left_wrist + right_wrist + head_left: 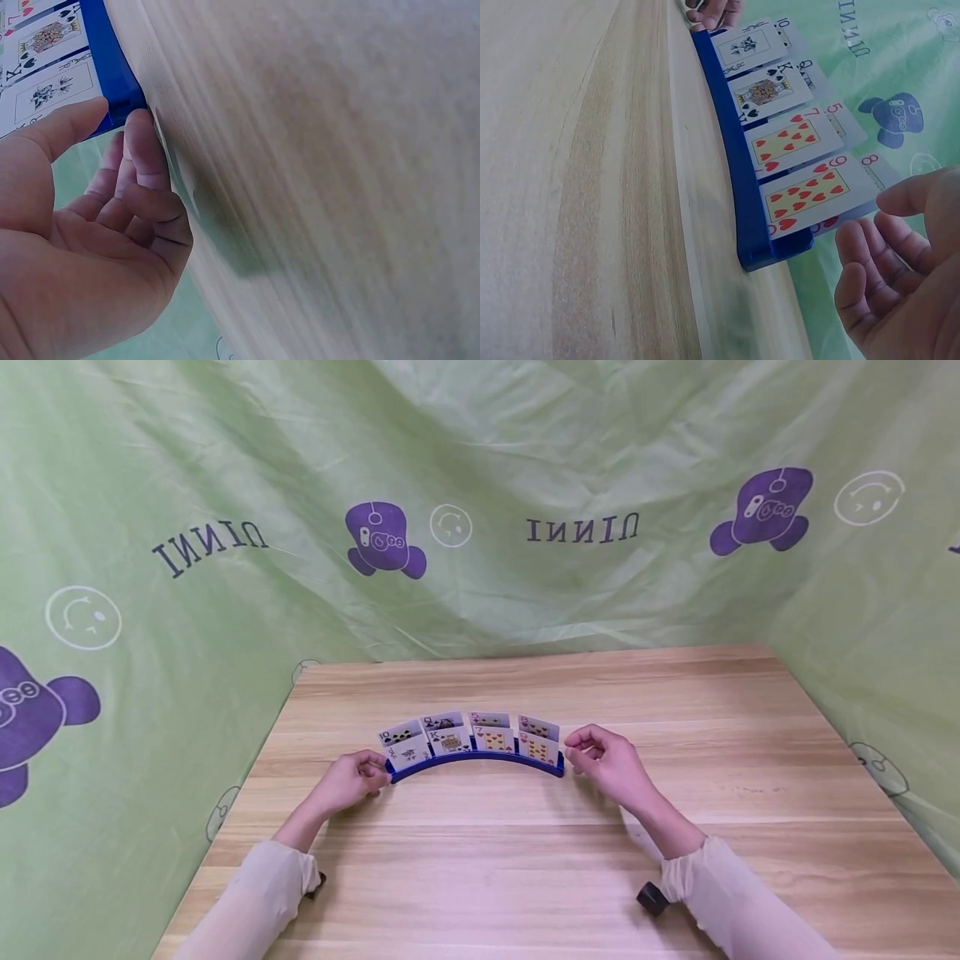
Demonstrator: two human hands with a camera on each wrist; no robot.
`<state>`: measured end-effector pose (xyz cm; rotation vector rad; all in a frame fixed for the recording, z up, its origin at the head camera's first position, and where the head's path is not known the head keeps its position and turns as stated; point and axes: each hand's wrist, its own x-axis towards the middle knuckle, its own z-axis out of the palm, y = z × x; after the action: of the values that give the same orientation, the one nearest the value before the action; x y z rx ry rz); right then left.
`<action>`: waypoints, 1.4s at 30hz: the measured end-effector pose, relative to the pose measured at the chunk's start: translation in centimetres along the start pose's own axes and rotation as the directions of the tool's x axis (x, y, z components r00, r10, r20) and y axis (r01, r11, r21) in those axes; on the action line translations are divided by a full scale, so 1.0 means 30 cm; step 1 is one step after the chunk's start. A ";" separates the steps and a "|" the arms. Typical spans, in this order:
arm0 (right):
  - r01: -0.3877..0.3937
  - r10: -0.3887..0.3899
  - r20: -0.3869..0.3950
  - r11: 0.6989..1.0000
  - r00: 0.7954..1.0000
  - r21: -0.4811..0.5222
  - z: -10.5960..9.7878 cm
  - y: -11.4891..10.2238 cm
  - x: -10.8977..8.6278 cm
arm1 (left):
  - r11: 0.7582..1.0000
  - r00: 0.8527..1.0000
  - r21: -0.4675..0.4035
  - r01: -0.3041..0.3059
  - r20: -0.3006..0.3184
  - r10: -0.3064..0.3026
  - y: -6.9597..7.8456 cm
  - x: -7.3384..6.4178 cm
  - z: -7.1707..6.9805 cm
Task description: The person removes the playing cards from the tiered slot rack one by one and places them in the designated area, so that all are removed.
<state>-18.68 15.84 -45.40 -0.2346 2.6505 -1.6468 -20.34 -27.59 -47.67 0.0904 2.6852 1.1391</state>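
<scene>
A curved blue playing-card holder (480, 755) stands on the table with playing cards upright in two rows. Its front row has a joker (744, 46), a king of spades (769, 91) and heart cards, including a nine of hearts (810, 196). More cards rise behind them, among them a queen (441, 721). My left hand (351, 783) pinches the holder's left end, thumb above and a fingertip at the blue corner. By the right end is my right hand (609, 764), fingers loosely bent and gripping nothing. Its thumb tip is close to the rear right card; contact is unclear.
The wooden table (480, 877) reaches back to a green curtain (480, 610) with purple figures, which also hangs at both sides. Black wrist straps or devices (652, 899) show under the pale sleeves (720, 885).
</scene>
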 end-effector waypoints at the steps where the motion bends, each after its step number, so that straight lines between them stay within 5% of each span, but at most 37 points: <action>1: -0.003 0.003 -0.002 1.000 1.000 0.000 0.001 -0.002 0.001 | 1.000 1.000 -0.006 -0.001 0.000 0.001 -0.001 -0.001 0.001; 42: -0.032 0.032 0.011 0.999 0.999 -0.025 0.041 -0.006 0.027 | 1.000 1.000 -0.011 -0.024 -0.014 0.024 -0.008 0.003 0.010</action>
<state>-19.34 14.55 -45.73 -0.2006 2.6533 -1.5998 -20.36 -27.53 -48.05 0.1135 2.6969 1.1654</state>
